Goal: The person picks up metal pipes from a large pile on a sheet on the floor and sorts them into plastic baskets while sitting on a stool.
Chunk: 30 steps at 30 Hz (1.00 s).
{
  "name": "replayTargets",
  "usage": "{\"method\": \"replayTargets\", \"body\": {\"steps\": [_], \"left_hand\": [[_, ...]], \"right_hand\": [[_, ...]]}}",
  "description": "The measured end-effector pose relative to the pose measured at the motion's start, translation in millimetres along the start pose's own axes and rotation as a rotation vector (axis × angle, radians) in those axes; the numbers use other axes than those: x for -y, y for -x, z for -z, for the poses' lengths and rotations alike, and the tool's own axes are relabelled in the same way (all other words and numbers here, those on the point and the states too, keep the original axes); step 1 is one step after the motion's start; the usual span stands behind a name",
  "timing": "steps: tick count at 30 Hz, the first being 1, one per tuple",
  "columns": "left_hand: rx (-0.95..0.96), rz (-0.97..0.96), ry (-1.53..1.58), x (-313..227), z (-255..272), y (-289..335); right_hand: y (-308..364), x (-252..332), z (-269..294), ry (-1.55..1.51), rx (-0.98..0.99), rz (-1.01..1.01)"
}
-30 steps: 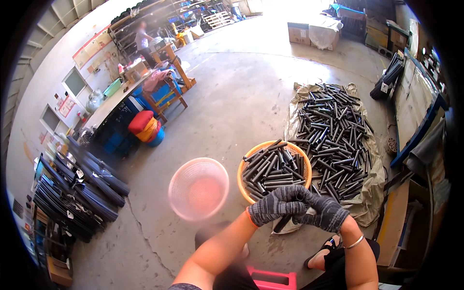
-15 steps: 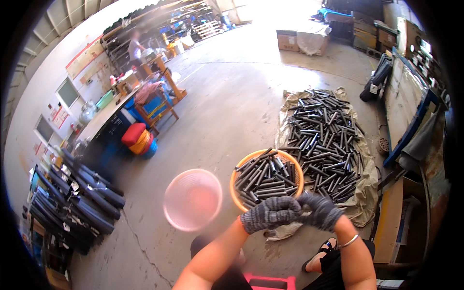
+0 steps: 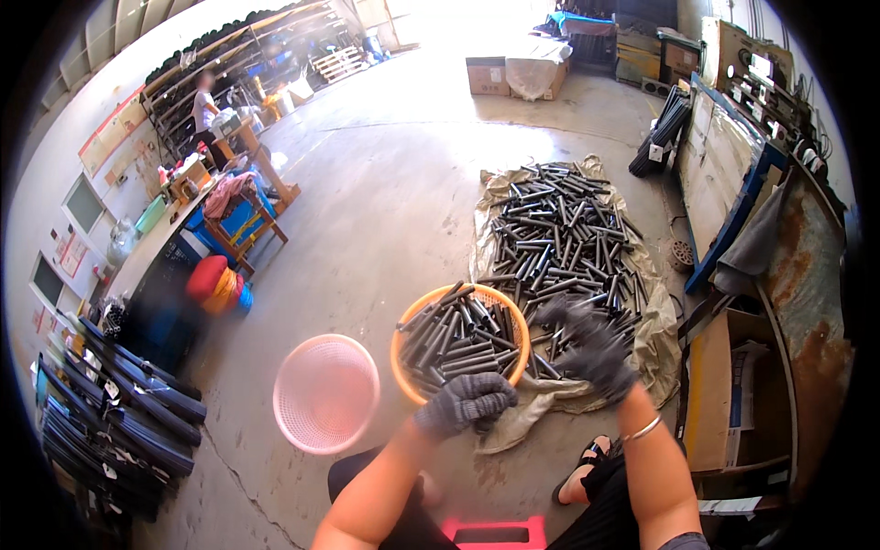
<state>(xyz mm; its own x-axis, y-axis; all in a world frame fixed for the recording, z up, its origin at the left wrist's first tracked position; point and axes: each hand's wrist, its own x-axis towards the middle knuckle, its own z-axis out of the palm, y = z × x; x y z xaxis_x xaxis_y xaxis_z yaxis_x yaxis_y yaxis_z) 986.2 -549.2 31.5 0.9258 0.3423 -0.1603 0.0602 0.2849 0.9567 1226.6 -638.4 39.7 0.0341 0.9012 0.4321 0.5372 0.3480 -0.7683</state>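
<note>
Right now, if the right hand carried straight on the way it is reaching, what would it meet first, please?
Probably the dark metal tubes heaped on the tan sheet; the gloved right hand points up and left over them, though depth is unclear.

Gloved left hand [image 3: 467, 401] and right hand [image 3: 591, 348] near tube-filled orange basket [image 3: 458, 344].

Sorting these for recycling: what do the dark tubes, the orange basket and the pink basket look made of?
The dark tubes look like metal, dull grey-black, hollow-ended and straight. The orange basket and the round pink basket look like moulded plastic with a fine mesh wall; the pink one seems translucent.
</note>
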Motion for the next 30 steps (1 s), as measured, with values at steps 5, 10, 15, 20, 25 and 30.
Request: {"method": "replayTargets", "body": {"steps": [5, 10, 15, 20, 25, 30], "left_hand": [[-0.201, -0.069, 0.102, -4, 3, 9], [-0.157, -0.219, 0.302, -9, -8, 2], [-0.197, -0.429, 0.286, 7, 17, -6], [0.334, -0.061, -0.304, 43, -19, -8], [0.231, 0.156, -0.411, 43, -6, -14], [-0.005, -0.297, -0.619, 46, -13, -18]], "right_hand": [[15, 54, -83, 0.014, 0.627, -0.32], [29, 20, -121, -0.638, 0.483, -0.554], [7, 18, -85, -0.173, 0.05, 0.276], [-14, 30, -31, -2.104, -0.214, -0.272], [-12, 2, 24, -1.67, -0.845, -0.162], [-7, 41, -56, -1.362, -0.292, -0.308]]}}
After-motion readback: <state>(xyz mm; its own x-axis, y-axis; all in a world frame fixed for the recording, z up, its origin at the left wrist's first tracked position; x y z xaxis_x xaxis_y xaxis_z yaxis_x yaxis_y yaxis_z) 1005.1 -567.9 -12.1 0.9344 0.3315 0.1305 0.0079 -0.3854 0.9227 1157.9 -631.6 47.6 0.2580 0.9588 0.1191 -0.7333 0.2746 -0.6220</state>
